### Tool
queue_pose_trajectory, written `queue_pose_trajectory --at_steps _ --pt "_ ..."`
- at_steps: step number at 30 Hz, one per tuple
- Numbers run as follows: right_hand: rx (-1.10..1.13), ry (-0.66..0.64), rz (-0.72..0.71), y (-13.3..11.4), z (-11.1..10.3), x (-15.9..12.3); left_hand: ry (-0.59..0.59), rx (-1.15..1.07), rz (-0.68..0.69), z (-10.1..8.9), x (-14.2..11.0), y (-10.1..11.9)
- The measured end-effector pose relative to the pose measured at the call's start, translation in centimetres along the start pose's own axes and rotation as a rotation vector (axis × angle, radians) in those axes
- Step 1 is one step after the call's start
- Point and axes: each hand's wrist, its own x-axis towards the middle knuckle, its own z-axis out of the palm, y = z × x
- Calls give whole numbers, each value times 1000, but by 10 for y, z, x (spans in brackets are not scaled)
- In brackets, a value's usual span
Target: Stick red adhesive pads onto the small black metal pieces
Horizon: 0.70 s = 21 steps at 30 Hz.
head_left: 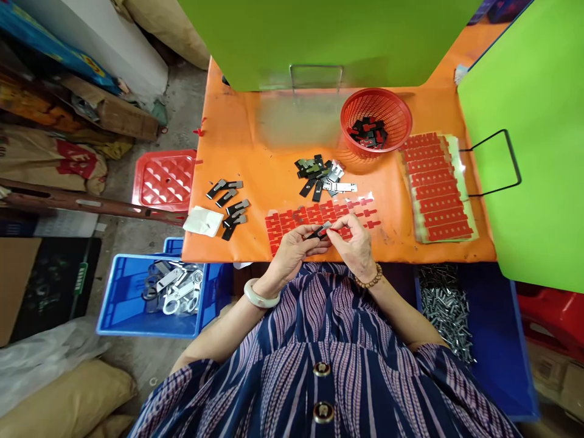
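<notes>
My left hand (295,249) is closed on a small flat black piece with a silver end (318,232), held just above the table's front edge. The fingertips of my right hand (352,244) pinch a small red sticker (325,230) at the silver end of that piece. Under and behind both hands lies a sheet of red stickers (314,212) on clear backing. Beyond it is a loose pile of black and silver pieces (317,173). More such pieces (235,213) lie to the left. A red plastic basket (376,100) holds black pieces with red on them.
On the orange table (249,140), a stack of red sticker sheets (435,188) lies at right and folded white tissue (203,221) at left. Green panels (328,36) stand behind and right. Blue bins (152,331) with metal parts flank me. A red stool (166,179) stands at left.
</notes>
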Motion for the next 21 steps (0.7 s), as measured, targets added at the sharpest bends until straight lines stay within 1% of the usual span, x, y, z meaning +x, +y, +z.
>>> queue_pose_trajectory --at_steps 5,21 --pt "16 -31 -1 -2 -3 -4 2 12 -4 3 -2 0" --pt "-23 -5 -160 -4 -6 -6 -50 88 -22 9 -7 9"
